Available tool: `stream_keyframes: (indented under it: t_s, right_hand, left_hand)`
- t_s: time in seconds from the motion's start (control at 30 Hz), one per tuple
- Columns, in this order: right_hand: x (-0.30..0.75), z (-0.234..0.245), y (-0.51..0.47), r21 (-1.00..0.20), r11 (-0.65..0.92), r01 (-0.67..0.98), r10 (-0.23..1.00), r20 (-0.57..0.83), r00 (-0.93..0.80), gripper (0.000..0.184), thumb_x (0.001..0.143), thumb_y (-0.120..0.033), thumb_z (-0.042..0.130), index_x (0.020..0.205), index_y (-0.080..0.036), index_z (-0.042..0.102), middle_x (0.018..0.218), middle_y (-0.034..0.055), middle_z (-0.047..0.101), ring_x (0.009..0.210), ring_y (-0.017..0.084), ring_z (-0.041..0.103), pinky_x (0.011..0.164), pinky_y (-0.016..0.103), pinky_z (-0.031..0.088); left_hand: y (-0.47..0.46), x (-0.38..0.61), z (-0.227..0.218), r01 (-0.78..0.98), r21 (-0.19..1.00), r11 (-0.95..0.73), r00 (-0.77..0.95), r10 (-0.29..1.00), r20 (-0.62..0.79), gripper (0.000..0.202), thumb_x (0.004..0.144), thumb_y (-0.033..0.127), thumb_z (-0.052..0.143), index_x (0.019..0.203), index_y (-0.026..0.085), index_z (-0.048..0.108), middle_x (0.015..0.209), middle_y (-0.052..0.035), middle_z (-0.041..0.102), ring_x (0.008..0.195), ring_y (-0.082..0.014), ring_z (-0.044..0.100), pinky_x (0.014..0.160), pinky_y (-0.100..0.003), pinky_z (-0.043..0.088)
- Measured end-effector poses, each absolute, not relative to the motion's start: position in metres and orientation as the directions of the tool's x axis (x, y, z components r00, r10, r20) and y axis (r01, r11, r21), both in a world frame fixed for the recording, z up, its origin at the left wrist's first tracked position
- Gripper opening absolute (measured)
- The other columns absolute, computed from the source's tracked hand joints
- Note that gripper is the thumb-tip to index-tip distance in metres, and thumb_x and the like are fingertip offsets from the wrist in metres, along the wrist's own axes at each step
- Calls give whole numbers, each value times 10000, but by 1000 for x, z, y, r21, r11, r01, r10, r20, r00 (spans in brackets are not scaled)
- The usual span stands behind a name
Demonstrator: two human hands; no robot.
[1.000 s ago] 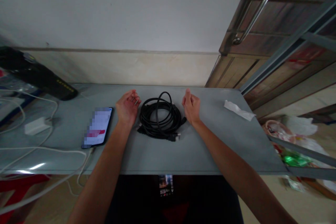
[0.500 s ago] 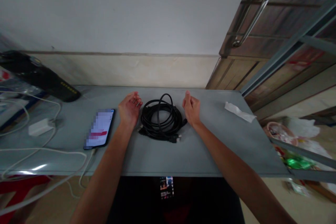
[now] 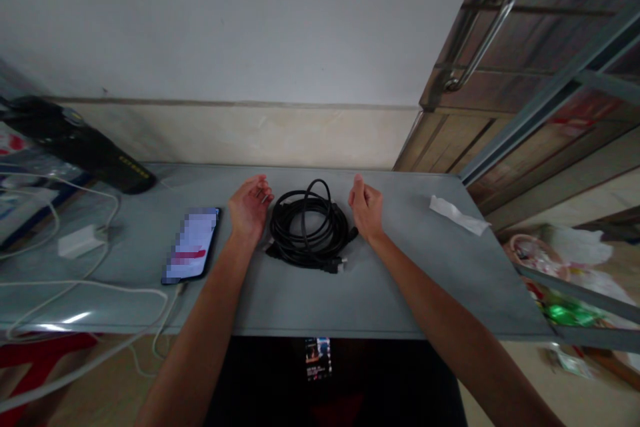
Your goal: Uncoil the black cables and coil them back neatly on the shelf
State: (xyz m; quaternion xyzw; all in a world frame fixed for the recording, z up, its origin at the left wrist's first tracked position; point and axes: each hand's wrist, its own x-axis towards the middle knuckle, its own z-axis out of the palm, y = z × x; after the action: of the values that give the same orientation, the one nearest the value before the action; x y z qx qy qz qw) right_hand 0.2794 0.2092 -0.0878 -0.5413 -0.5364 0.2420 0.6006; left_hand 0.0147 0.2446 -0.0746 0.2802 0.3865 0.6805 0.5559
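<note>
A coiled black cable [image 3: 309, 255] lies on the grey tabletop [image 3: 350, 307], with one loop standing up from the coil and a connector plug at its near right edge. Just left of the coil, my left hand [image 3: 249, 205] rests palm up, its fingers loosely curled and apart, holding nothing. To the right of the cable is my right hand [image 3: 367, 208], closed into a fist with the thumb upward and nothing seen in it. Neither hand appears to grip the cable.
A phone [image 3: 193, 243] plugged into a white cord lies left of my left forearm. Farther left are a white charger [image 3: 81, 241] and a black bottle [image 3: 110, 163] lying at a slant. A crumpled white paper strip [image 3: 459, 215] is at right. The wall backs the table.
Both hands and the cable keep the same places relative to each other. The whole view has shifted very slightly.
</note>
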Motion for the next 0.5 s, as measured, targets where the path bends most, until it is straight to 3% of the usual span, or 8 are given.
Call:
stream_keyframes:
  t_s: [0.13,0.23,0.3,0.43,0.5]
  right_hand:
    - [280,-76,200,-824,396,405,852,494,172,680,1129,-761,370,677,-265,479,607,-24,495,586,153,478,634,317,403]
    - [273,-60,183,-691,576,437,801,583,-133,533,1114,-701,495,839,-253,582,751,2,628,693,168,582,720,315,479]
    - [261,-51,168,-593,690,415,723,601,-341,501,1078,-725,579,1025,-232,652,947,57,733,879,219,689,865,364,546]
    - [227,-50,141,-428,753,500,658,490,-572,788,981,-841,678,1347,-143,649,1256,187,757,1202,367,714,1117,535,553]
    - [213,-55,135,-347,734,584,679,396,-618,703,1042,-718,697,1403,-117,642,1312,213,735,1233,382,716,1118,543,571]
  left_hand:
    - [243,19,-76,-403,903,-148,-229,972,57,139,833,330,814,886,216,754,838,-8,665,717,-135,618,701,-260,497]
    - [242,24,-79,-328,930,-168,-224,970,96,159,819,352,841,854,213,773,826,-11,671,722,-139,598,685,-251,476]
    - [242,26,-81,-280,945,-168,-217,970,109,173,819,368,854,849,210,790,831,-21,686,739,-151,597,690,-255,477]
    - [241,28,-85,-200,967,-158,-206,972,116,196,844,405,855,877,217,811,865,-37,708,795,-182,607,709,-279,480]
    - [242,26,-88,-182,975,-124,-195,977,88,218,848,429,852,916,224,822,869,-34,708,802,-188,605,706,-290,470]
